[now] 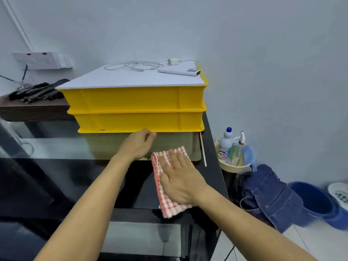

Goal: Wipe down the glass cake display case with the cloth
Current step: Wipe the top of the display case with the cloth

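Two hands on the case top

My right hand (179, 182) presses flat, fingers straight, on the red-and-white checked cloth (165, 193), which lies on the dark glass cake display case (75, 185) just in front of the stacked yellow plastic crates (135, 108). My left hand (138, 145), fingers loosely bent and holding nothing, touches the beige tray (177, 143) under those crates.

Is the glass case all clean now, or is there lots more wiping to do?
Not finished. Right now the right hand presses the red checked cloth flat on the case's dark top, beside the yellow crates. The left hand rests by the bottom crate. Nothing shows which parts are already wiped. The top under the crates and the front glass below look untouched by the cloth.
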Motion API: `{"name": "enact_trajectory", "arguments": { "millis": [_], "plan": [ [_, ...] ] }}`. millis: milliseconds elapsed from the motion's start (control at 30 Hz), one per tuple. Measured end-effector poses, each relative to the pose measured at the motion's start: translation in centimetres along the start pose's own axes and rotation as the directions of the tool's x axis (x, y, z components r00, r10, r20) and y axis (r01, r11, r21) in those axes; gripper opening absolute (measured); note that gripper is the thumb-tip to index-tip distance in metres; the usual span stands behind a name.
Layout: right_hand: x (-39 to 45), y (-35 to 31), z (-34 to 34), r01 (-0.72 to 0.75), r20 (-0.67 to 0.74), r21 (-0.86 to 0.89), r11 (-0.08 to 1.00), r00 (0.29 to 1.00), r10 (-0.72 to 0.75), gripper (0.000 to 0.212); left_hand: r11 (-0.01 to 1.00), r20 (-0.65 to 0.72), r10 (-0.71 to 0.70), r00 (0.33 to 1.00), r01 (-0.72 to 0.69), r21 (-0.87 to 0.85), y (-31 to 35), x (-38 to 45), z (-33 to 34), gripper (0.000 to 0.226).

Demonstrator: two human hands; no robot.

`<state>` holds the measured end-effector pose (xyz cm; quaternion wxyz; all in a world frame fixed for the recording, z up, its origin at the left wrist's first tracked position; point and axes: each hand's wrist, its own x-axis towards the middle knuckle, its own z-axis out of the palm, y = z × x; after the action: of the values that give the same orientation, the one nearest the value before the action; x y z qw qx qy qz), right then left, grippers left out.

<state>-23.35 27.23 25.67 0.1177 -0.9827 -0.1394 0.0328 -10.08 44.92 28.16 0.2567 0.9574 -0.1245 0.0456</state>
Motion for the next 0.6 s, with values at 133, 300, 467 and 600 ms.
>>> {"name": "enact_trajectory", "arguments": {
  "millis": [133, 300, 467, 600],
  "plan": [
    [-4.1, 2.0, -0.4, -0.089, -0.021, -0.027, 0.996, 0.996, 0.089, 0.062, 0.991, 0.067, 0.110, 0.992, -0.115, 0.069, -2.4, 1.0, -0.4, 0.047],
    [3.4, 4.4, -1.4, -0.368, -0.062, 0.038, 0.929, 0.927, 0.370, 0.066, 0.978, 0.058, 0.182, 0.981, -0.187, 0.092, -5.1, 1.2, -0.3, 0.040],
    [5.0, -1.3, 0.0, -0.263, -0.054, 0.017, 0.965, 0.963, 0.263, 0.068, 0.984, 0.012, 0.178, 0.984, -0.178, 0.005, -6.4, 0.8, 0.6, 0.041],
    [-1.6, 0.3, 0.2, -0.192, -0.047, 0.012, 0.981, 0.980, 0.192, 0.067, 0.985, 0.037, 0.170, 0.985, -0.171, 0.033, -6.1, 0.6, 0.7, 0.042]
  ]
}}
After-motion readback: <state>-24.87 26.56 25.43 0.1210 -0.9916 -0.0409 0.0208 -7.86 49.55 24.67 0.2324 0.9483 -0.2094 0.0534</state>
